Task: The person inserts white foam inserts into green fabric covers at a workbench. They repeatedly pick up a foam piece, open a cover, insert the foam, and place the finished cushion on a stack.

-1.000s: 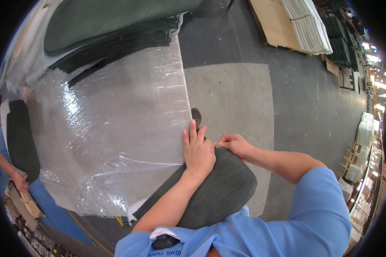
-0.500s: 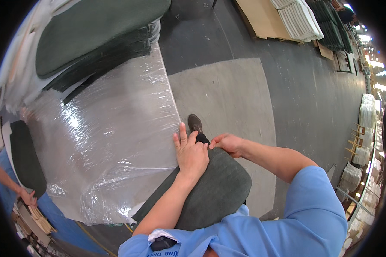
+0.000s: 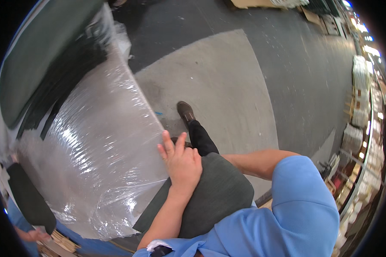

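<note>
Spread left hand (image 3: 182, 167) on a dark green fabric-covered pad (image 3: 223, 192)

The pad lies against the wearer's blue shirt (image 3: 304, 192), beside the edge of the plastic-wrapped tabletop (image 3: 116, 124); the left hand rests at its upper end, fingers apart; the right forearm (image 3: 261, 162) passes behind it, hiding the right hand, so I cannot tell its grip; more dark green pads (image 3: 38, 64) lie at far left.

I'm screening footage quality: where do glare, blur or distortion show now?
Head view: white glare streaks the clear plastic wrap; head view: lights at right are blown out; head view: the co-worker's hand at lower left looks blurred, the person's left hand clearer; head view: the pale floor patch has bowed edges.
</note>
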`<act>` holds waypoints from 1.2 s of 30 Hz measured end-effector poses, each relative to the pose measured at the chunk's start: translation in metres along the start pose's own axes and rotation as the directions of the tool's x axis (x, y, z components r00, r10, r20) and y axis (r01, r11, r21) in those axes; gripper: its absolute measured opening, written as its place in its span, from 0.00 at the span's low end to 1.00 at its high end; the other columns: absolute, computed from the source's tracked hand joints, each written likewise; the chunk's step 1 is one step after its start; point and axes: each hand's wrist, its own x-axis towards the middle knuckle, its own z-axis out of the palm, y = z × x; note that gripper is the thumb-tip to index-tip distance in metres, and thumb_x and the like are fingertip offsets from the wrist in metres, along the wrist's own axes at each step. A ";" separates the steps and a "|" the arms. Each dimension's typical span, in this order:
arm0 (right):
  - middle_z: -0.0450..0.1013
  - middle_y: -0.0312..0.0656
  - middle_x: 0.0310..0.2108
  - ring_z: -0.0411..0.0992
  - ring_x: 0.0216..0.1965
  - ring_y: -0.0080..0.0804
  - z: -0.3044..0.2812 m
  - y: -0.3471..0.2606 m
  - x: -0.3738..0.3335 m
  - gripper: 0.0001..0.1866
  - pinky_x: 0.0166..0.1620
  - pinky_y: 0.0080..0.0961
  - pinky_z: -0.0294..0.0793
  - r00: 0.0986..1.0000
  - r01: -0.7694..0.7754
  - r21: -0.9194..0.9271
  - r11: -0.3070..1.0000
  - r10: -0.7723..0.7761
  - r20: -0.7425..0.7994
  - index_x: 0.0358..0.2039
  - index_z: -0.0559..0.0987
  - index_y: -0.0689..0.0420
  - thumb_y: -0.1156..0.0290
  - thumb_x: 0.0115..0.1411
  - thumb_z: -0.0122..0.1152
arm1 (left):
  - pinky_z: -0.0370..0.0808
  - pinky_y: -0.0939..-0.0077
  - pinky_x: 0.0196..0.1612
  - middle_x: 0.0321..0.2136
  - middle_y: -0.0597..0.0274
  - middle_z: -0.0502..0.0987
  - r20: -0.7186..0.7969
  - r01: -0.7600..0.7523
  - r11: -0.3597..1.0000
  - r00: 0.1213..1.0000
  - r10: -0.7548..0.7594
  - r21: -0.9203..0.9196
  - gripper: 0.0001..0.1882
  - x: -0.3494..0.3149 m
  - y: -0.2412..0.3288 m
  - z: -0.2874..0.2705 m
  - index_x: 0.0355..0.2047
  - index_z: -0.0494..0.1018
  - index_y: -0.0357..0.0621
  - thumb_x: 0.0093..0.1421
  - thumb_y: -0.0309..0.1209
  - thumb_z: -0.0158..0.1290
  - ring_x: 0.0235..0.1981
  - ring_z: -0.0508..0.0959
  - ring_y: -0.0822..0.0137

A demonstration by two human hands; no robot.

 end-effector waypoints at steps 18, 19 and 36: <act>0.70 0.64 0.61 0.71 0.63 0.54 0.110 -0.129 -0.092 0.43 0.60 0.46 0.75 0.757 -0.601 -0.529 0.599 0.215 -0.616 0.68 0.60 0.74 0.48 0.70 0.58 | 0.37 0.31 0.75 0.71 0.53 0.64 0.022 -0.028 0.999 0.999 0.027 0.044 0.16 -0.004 -0.004 0.004 0.51 0.77 0.41 0.63 0.23 0.52 0.78 0.45 0.37; 0.71 0.64 0.60 0.72 0.62 0.54 0.108 -0.128 -0.085 0.43 0.59 0.47 0.75 0.754 -0.596 -0.535 0.599 0.188 -0.629 0.67 0.62 0.73 0.47 0.69 0.60 | 0.39 0.31 0.75 0.71 0.53 0.63 0.019 -0.015 1.000 1.000 0.014 0.027 0.20 -0.006 -0.005 0.003 0.56 0.74 0.41 0.62 0.22 0.51 0.78 0.45 0.38; 0.81 0.49 0.49 0.82 0.47 0.40 0.053 -0.125 -0.011 0.27 0.47 0.42 0.84 0.830 -0.558 -0.415 0.719 0.489 -0.269 0.57 0.78 0.64 0.64 0.61 0.72 | 0.45 0.41 0.77 0.65 0.51 0.71 -0.329 -0.075 0.934 0.943 -0.047 -0.349 0.34 -0.010 -0.002 0.006 0.65 0.67 0.38 0.55 0.20 0.42 0.74 0.61 0.44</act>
